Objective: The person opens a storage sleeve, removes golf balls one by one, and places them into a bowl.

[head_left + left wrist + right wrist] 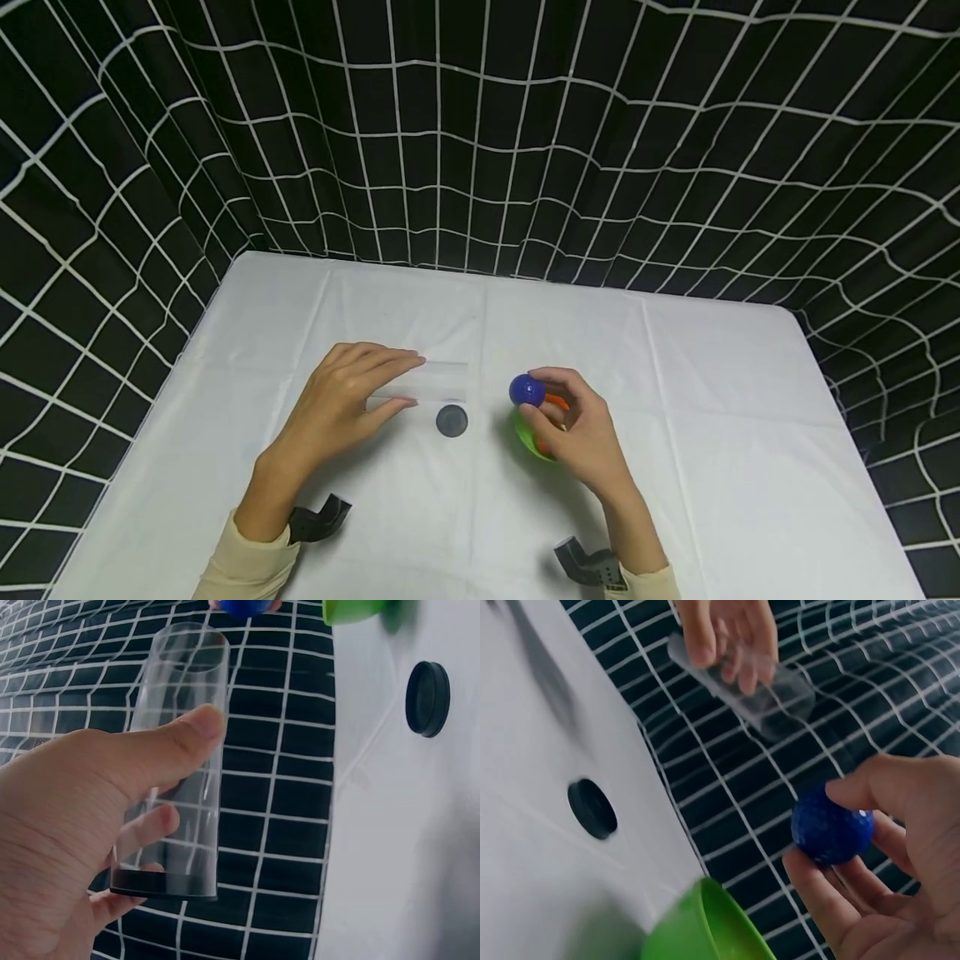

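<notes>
My left hand (342, 397) grips a clear plastic tube (196, 780) around its side. In the left wrist view the tube has a black cap on its lower end, and its other end looks uncapped. A blue ball (527, 390) is pinched between the thumb and fingers of my right hand (573, 421), apart from the tube's mouth. Beneath the right hand stands a green bowl (682, 934), partly hidden by it, with something orange (543, 447) inside. On the table between the hands lies a round black cap (452, 421).
A white cloth (390, 517) with fold creases covers the table. Black walls with a white net (465, 133) rise behind it and at both sides. Each wrist wears a black camera mount, the left one (321, 518) and the right one (588, 564).
</notes>
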Demonstrator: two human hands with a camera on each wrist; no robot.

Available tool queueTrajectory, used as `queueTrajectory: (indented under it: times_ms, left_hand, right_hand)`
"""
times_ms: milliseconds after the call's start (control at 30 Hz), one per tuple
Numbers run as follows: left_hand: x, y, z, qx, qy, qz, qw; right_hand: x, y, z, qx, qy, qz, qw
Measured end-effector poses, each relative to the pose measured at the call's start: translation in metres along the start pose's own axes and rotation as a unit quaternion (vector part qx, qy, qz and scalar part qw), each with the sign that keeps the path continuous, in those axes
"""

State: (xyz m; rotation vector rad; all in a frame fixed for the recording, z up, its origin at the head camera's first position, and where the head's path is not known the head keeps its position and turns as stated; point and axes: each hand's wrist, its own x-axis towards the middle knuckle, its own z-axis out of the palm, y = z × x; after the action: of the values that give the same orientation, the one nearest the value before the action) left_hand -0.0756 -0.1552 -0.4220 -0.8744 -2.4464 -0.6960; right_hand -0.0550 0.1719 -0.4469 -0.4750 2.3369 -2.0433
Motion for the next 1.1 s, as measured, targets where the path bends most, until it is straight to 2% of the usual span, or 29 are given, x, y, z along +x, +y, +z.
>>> queueTrajectory:
  times_ms: [200,333,433,633,1100]
  left_hand:
    - [0.0,0.0,0.002,-0.003,0.002,-0.001,1.0]
    - [-0.002,-0.001,0.0,-0.002,0.001,-0.008,1.0]
    - [-0.002,-0.001,-0.002,-0.005,0.005,-0.011,0.9999]
    - [0.002,-0.002,-0.004,-0.011,0.008,-0.014,0.9998]
    - [0.0,-0.004,-0.002,-0.008,0.003,-0.017,0.9998]
  right_hand:
    - [-0.006,0.0,-0.013,-0.089,0.012,0.003,0.996]
    - [-0.007,-0.005,-0.016,-0.165,0.006,-0.001,0.986]
    - [-0.007,-0.008,-0.016,-0.2,-0.002,-0.017,0.98]
    - [-0.006,-0.011,-0.017,-0.241,-0.016,-0.04,0.97]
    - [-0.006,-0.005,-0.017,-0.299,-0.032,-0.03,0.953]
